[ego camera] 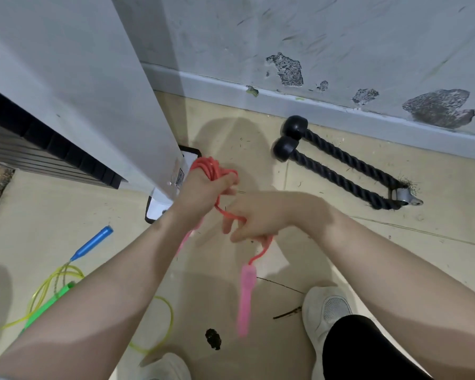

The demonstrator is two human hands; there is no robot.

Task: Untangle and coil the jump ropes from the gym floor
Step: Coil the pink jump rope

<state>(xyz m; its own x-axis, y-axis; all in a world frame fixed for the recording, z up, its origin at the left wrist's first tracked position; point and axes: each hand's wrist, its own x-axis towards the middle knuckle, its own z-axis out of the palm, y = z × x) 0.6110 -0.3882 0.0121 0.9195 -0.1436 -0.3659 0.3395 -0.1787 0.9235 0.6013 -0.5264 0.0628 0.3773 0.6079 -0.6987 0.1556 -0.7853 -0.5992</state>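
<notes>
Both hands (pixel 203 190) around red rope (pixel 207 167) coil

The floor (pixel 340 256) is pale beige, scuffed and strewn with small dark bits. At the left lies a loose yellow rope (pixel 43 286) with a blue handle (pixel 92 244) and a green handle (pixel 48 304) beside it. Near the wall's skirting lies a black twisted rope attachment (pixel 340 171) with two round rubber ends and a metal clip. A dark lump (pixel 213 338) and a thin twig (pixel 287 314) lie near two white shoes (pixel 324 311). A white post's foot plate (pixel 159 204) stands on the floor too.
</notes>
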